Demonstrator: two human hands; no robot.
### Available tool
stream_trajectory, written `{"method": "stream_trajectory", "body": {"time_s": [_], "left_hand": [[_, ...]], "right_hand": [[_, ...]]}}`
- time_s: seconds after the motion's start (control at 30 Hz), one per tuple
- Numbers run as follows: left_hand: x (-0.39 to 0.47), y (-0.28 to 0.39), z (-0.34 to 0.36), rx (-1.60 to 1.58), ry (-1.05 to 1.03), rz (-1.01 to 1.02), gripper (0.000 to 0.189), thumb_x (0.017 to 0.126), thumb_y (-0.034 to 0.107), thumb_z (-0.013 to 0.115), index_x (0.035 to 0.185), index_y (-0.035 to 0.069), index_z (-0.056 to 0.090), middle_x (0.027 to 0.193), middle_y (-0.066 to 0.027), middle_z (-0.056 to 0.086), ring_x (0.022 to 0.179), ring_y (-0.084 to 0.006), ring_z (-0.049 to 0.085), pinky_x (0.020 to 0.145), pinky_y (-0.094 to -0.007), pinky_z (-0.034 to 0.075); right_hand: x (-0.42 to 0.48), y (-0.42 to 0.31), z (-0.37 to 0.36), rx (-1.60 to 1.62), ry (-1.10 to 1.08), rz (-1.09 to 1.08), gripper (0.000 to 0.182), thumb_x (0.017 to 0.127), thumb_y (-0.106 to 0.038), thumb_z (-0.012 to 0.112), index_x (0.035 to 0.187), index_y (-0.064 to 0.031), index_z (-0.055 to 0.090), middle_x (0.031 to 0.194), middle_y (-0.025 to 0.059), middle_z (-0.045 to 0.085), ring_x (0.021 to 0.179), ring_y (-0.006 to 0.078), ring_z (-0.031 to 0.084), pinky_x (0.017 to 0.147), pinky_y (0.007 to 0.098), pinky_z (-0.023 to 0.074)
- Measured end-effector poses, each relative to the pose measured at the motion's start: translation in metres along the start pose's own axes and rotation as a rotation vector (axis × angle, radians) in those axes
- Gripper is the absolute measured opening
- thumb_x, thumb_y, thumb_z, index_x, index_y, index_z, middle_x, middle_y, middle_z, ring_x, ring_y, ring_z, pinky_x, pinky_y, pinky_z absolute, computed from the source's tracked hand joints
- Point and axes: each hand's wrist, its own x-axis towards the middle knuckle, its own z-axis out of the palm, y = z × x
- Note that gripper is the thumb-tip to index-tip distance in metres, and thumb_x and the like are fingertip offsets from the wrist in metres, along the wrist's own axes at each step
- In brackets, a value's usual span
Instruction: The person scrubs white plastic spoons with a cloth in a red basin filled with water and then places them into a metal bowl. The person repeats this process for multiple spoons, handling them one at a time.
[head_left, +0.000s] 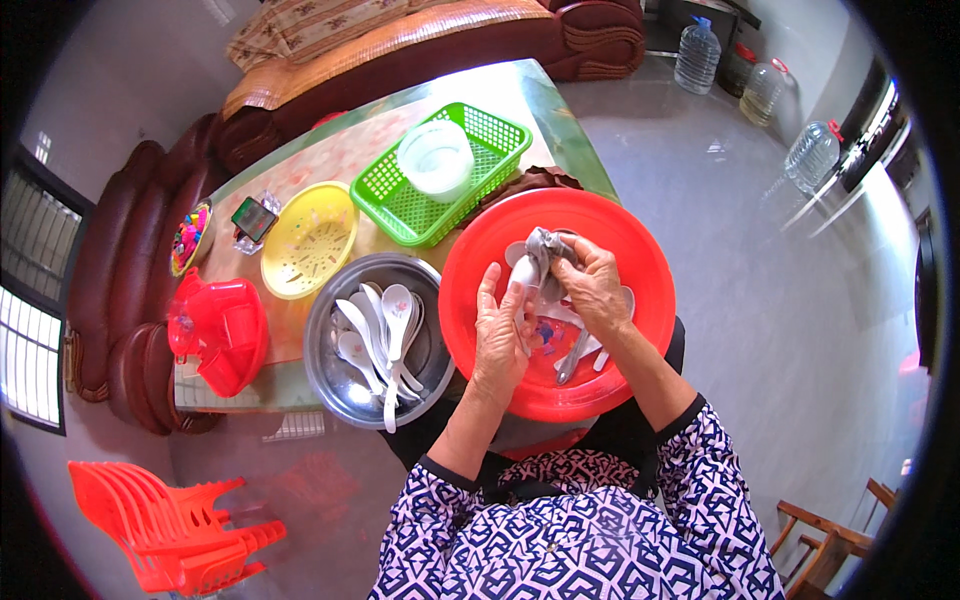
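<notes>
Over a red plastic basin (649, 300), my left hand (502, 330) holds a white spoon (524, 271) upright, its handle partly hidden by my fingers. My right hand (592, 285) grips a wet grey cloth (546, 244) pressed against that spoon. More spoons lie in the basin under and around my hands, among them a grey-handled one (571, 361) and a white one near the right wrist. To the left, a metal bowl (319, 352) holds several white soup spoons (397, 315) piled together, some handles reaching over its near rim.
A green plastic basket (375, 214) with translucent round containers (436, 159), a yellow colander (309, 240), a phone on a stand (253, 219) and a red tray with cups (229, 330) occupy the table (289, 390). Stacked red chairs (165, 525) stand lower left; water bottles (697, 56) stand upper right.
</notes>
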Motion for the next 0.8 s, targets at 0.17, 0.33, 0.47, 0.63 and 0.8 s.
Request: {"method": "stream_trajectory", "body": {"time_s": [0.17,0.33,0.47,0.63,0.8], "left_hand": [[0.011,-0.005,-0.015,-0.309,-0.274,-0.256,0.034,0.094,0.041,0.041,0.113,0.015,0.053,0.096,0.0004,0.06,0.073,-0.0082,0.057,0.059,-0.0245,0.048],[0.012,-0.012,-0.016,-0.337,-0.27,-0.181,0.041,0.096,0.04,0.03,0.116,0.01,0.049,0.113,-0.0047,0.056,0.107,-0.0188,0.052,0.095,-0.0362,0.041],[0.022,-0.016,-0.033,-0.373,-0.354,-0.192,0.043,0.097,0.041,0.026,0.117,0.01,0.047,0.114,-0.0069,0.054,0.109,-0.02,0.051,0.096,-0.0388,0.04],[0.023,-0.016,-0.036,-0.414,-0.329,-0.273,0.045,0.095,0.044,0.03,0.113,0.007,0.049,0.102,-0.0102,0.059,0.095,-0.0227,0.058,0.087,-0.039,0.048],[0.023,-0.017,-0.035,-0.338,-0.19,-0.231,0.042,0.094,0.045,0.034,0.113,0.011,0.049,0.095,-0.0095,0.06,0.079,-0.0215,0.06,0.071,-0.037,0.054]], "right_hand": [[-0.017,0.036,0.012,-0.011,0.058,0.024,0.022,0.079,-0.005,0.06,0.099,0.0048,0.061,0.089,0.011,0.062,0.079,0.0145,0.06,0.068,0.0268,0.0486],[-0.027,0.009,0.026,-0.508,0.0,-0.284,0.02,0.073,-0.002,0.056,0.092,-0.0001,0.063,0.083,0.017,0.053,0.08,0.031,0.056,0.074,0.0376,0.0454],[-0.033,0.009,0.017,-0.572,-0.168,-0.238,0.02,0.073,-0.003,0.057,0.092,-0.0014,0.064,0.085,0.0137,0.054,0.082,0.0273,0.057,0.074,0.0351,0.0456],[-0.047,0.008,0.007,-0.646,-0.258,-0.326,0.022,0.072,0.0,0.057,0.094,-0.0015,0.062,0.087,0.014,0.052,0.083,0.0279,0.056,0.074,0.0353,0.046],[-0.06,-0.001,-0.002,-0.636,-0.357,-0.31,0.027,0.07,0.003,0.059,0.097,-0.0023,0.062,0.088,0.0134,0.051,0.084,0.0273,0.056,0.075,0.0351,0.046]]}}
